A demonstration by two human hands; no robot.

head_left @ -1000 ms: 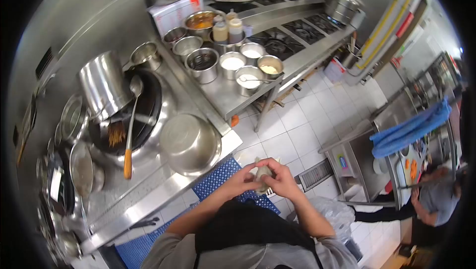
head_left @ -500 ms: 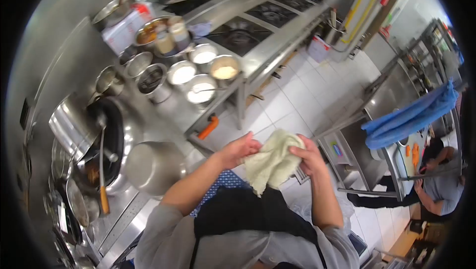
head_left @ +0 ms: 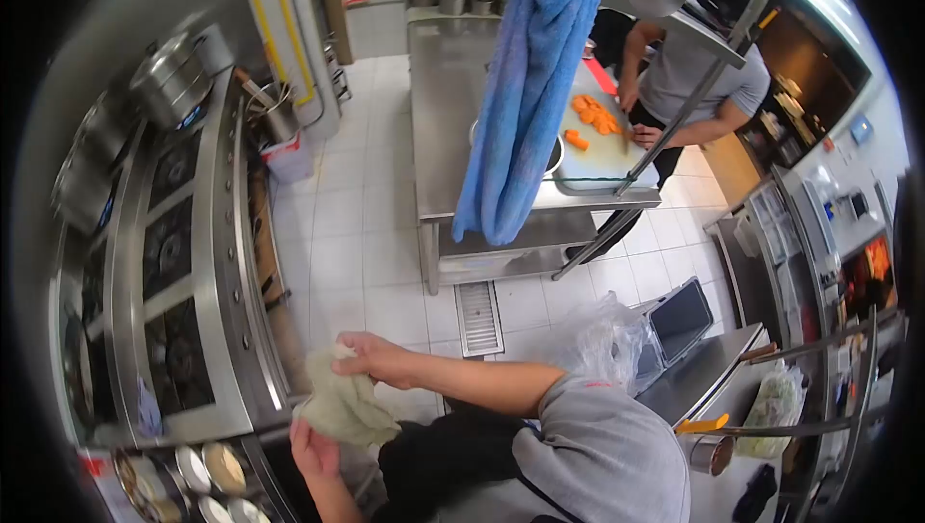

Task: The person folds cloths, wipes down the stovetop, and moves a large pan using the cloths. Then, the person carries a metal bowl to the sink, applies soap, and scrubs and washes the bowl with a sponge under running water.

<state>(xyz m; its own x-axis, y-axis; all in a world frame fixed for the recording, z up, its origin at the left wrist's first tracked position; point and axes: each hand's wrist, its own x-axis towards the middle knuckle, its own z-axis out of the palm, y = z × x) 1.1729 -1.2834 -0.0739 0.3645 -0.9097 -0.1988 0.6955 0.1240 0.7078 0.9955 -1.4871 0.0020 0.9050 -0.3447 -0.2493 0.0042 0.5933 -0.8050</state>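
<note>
Now that the view has swung right from the wok to the far tabletop point(head_left: 448, 118), the stove point(head_left: 220, 330) sits left of the grip. The left hand point(head_left: 316, 456) touches the cloth's lower edge; whether it pinches it, I cannot tell. The cloth point(head_left: 342, 407) hangs loosely between both hands, so the turn has not parted it from them. The right hand point(head_left: 378, 361) holds its top in a narrow grip. Right of that lie the drain point(head_left: 479, 319), a hanging towel point(head_left: 525, 90) and, farther off, a co-worker point(head_left: 674, 90) beside carrots point(head_left: 595, 117).

1 grey short-sleeved shirt point(head_left: 617, 446) shows under 1 black apron point(head_left: 438, 456).
</note>
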